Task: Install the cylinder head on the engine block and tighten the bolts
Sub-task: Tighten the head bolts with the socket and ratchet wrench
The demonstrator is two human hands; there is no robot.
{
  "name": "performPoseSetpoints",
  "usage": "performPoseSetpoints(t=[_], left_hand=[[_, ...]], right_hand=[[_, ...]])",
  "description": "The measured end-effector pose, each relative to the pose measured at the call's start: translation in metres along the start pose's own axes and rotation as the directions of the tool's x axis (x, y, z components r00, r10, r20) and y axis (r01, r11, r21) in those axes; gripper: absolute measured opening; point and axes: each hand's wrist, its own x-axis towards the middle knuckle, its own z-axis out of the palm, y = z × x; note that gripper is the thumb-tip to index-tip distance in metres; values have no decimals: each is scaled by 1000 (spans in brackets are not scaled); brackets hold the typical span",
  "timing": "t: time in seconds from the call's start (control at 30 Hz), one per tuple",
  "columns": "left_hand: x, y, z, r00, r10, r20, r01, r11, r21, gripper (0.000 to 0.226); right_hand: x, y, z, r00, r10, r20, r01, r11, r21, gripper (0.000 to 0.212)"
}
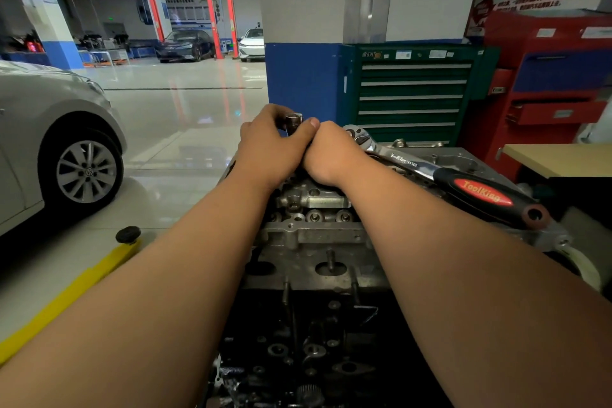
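Cylinder head (pixel 314 237): sits on top of the engine block (pixel 311 344), straight ahead between the two forearms.
Left hand (pixel 270 147): fingers and thumb curl round a chrome socket (pixel 294 120) that stands upright at the far end of the head.
Right hand (pixel 331 157): pressed against the left one, back upward; its fingers are hidden, so I cannot tell whether it holds anything.
Ratchet (pixel 430 170): lies across the head to the right, its drive end just beside the right hand, black and red handle pointing back toward the person.
Step in hand: probably seating the socket on a far head bolt; the bolt itself is hidden under the hands.
Doing it well: keep the socket square and fully down on the bolt before fitting the ratchet, run bolts in by hand first, then tighten in even stages from the middle outward.
Risk: a tilted socket may slip and round the bolt.
Surroundings: green tool cabinet (pixel 412 96) beyond, silver car (pixel 49 142) to the left.
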Motion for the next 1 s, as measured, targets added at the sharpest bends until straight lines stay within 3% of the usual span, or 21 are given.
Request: performPoseSetpoints(t=[0.13,0.27,0.47,0.57,0.7,0.8,1.0], left_hand=[[1,2,-3,997,23,-71,-24,1000,-19,24],[-4,3,-6,993,101,-63,-101,995,1,15],[-8,7,-5,1000,27,-14,-29,990,-136,44],[-6,8,-2,999,-3,-53,-1,996,-87,33],[-3,6,-4,997,4,-82,-8,999,-42,18],[-5,5,-7,998,40,-42,-42,998,-39,9],[-4,6,0,1000,12,-8,-13,997,-79,26]], right_hand=[[-3,0,-1,1000,-17,7,16,994,106,14],[-7,2,-7,997,-18,76,5,987,159,20],[-2,1,0,1000,25,-6,-25,999,27,21],[0,1,2,1000,26,-17,-26,1000,-15,13],[-5,1,-3,998,-15,54,9,994,110,14],[-6,2,-7,997,-22,78,14,994,106,14],[-2,0,-1,1000,6,0,-6,1000,-24,14]])
